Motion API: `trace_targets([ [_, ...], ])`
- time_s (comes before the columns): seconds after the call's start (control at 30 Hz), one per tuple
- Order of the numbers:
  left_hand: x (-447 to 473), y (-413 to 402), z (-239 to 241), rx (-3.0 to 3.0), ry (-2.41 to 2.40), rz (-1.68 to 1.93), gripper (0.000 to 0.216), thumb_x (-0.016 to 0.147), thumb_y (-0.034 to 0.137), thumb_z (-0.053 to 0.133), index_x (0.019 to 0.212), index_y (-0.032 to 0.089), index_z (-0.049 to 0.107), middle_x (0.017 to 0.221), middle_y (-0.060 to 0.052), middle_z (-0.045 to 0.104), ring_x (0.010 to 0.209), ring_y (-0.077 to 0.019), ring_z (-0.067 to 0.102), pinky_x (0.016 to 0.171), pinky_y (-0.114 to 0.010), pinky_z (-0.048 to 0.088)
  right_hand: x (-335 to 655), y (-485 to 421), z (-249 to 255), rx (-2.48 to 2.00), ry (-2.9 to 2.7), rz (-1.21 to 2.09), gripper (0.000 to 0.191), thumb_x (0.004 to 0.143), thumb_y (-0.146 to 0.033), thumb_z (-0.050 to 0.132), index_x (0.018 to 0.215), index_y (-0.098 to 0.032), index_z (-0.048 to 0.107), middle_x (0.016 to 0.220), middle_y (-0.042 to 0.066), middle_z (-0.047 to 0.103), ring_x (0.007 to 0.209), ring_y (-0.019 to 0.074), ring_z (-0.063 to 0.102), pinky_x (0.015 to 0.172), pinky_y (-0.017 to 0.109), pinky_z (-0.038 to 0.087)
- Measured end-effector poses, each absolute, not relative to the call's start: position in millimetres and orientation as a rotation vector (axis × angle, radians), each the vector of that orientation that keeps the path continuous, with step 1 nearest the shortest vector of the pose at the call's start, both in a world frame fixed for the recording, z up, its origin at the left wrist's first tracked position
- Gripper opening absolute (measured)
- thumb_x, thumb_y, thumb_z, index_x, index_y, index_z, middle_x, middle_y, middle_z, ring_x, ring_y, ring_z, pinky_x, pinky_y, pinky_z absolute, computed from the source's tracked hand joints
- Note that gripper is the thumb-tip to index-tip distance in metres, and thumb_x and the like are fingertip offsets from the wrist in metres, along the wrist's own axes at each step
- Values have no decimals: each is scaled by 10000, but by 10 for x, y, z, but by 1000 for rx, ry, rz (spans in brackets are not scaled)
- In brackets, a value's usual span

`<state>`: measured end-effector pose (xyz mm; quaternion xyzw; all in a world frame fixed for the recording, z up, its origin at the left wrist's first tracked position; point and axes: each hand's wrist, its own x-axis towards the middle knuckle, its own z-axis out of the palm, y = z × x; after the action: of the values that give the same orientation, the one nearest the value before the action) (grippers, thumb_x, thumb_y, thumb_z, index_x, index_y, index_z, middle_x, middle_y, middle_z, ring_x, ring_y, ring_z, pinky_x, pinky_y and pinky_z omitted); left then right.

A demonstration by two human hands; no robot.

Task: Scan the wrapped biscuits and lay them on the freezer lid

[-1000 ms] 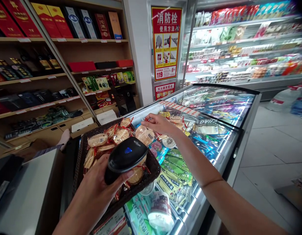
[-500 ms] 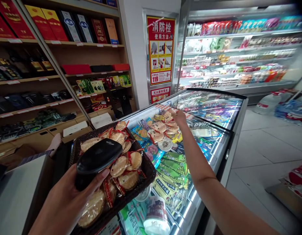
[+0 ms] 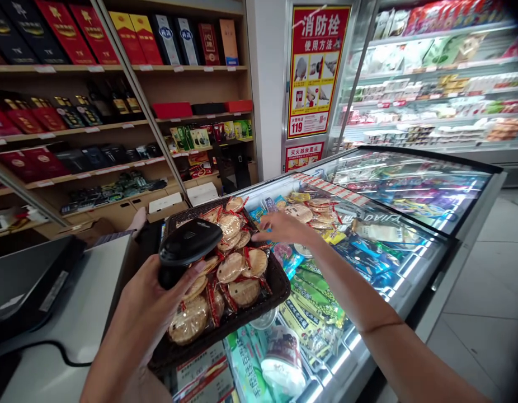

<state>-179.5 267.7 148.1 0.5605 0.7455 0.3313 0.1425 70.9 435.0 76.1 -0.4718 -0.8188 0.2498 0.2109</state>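
Left hand [image 3: 145, 313], nearest the camera, is wrapped around the grip of a black plastic handheld barcode scanner [image 3: 185, 249]; fingers curl shut on the handle, thumb tip along its right side. The scanner head sits over the near-left part of a dark brown woven wicker basket [image 3: 276, 280].

The basket rests on the glass lid of the white chest freezer [image 3: 431, 268] and holds round tan rice crackers in clear wrappers with red-edged seals [image 3: 238, 268], heaped loosely and overlapping.

Right hand [image 3: 284, 228] reaches forward past the basket's far-right rim, palm down, fingers spread and partly extended. Fingertips lie at the edge of the cracker heap; whether they pinch 1 wrapper cannot be told.

Beyond that hand, a second small pile of the same crackers [image 3: 311, 211] lies on the freezer lid. Green and blue frozen-food packets show under the glass.

Left of the freezer: a white counter [image 3: 86, 313]. Far wall: wooden shelves [image 3: 116, 73] with red and dark boxes, and a red-and-yellow wall poster [image 3: 318, 67].
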Motion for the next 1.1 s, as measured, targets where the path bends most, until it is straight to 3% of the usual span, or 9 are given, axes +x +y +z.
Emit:
trace_targets([
  [0.13, -1755, 2681, 1498, 1607, 2111, 973, 648, 684, 805, 588, 873, 190, 664, 692, -11, 623, 631, -193, 496, 586, -288, 355, 381, 4045, 757, -1279, -2587, 671, 714, 640, -762, 748, 1065, -197, 651, 952, 115, 641, 971, 318, 587, 777, 366, 454],
  [0.23, -1743, 2691, 1491, 1645, 2120, 967, 605, 695, 785, 591, 833, 199, 653, 671, 0, 598, 612, -181, 468, 582, -286, 352, 336, 4002, 738, -1333, -2652, 600, 786, 537, -704, 845, 1073, -168, 637, 904, 123, 624, 1024, 371, 557, 806, 403, 457],
  [0.3, -1742, 2695, 1480, 1690, 2117, 959, 572, 701, 765, 599, 812, 206, 646, 645, 8, 573, 612, -184, 479, 584, -285, 361, 374, 4049, 733, -1280, -2621, 696, 787, 486, -624, 903, 1071, -173, 633, 890, 94, 621, 955, 333, 567, 770, 376, 453],
  [0.43, -1748, 2696, 1458, 1659, 2079, 957, 580, 699, 770, 593, 844, 211, 647, 678, -16, 629, 605, -207, 550, 561, -297, 390, 548, 4216, 771, -1126, -2520, 962, 526, 581, -526, 887, 921, -198, 656, 784, 4, 581, 715, 182, 515, 628, 275, 368],
  [0.57, -1776, 2719, 1434, 1687, 2097, 907, 592, 667, 794, 596, 812, 223, 662, 638, -24, 630, 573, -220, 559, 532, -313, 397, 767, 4346, 862, -1023, -2488, 1033, 380, 670, -466, 843, 707, -192, 582, 703, -21, 518, 679, 147, 463, 599, 256, 318],
  [0.67, -1760, 2744, 1429, 1726, 2059, 876, 611, 653, 783, 618, 877, 219, 689, 637, -12, 634, 581, -225, 573, 539, -316, 415, 933, 4371, 958, -1003, -2341, 1020, 337, 743, -455, 789, 777, -198, 573, 759, -13, 537, 713, 151, 473, 612, 256, 333],
  [0.77, -1681, 2760, 1437, 1775, 1923, 859, 596, 713, 723, 617, 1027, 225, 707, 764, -33, 705, 691, -247, 636, 619, -340, 470, 1099, 4343, 1063, -1067, -2177, 985, 328, 799, -476, 736, 801, -199, 562, 750, -10, 525, 689, 140, 458, 600, 255, 325],
  [0.87, -1603, 2785, 1423, 1837, 1788, 855, 519, 754, 670, 616, 1028, 239, 713, 908, -71, 750, 864, -288, 681, 747, -393, 516, 1246, 4310, 1130, -1086, -2072, 996, 319, 825, -500, 704, 860, -201, 598, 770, -6, 549, 685, 133, 479, 602, 252, 340],
  [1.1, -1634, 2880, 1303, 1990, 1715, 789, 417, 761, 612, 645, 1016, 294, 732, 937, -37, 773, 917, -299, 696, 772, -406, 538, 1350, 4304, 1142, -1044, -1980, 1088, 370, 786, -527, 720, 905, -194, 614, 820, 7, 604, 741, 144, 536, 623, 245, 395],
])
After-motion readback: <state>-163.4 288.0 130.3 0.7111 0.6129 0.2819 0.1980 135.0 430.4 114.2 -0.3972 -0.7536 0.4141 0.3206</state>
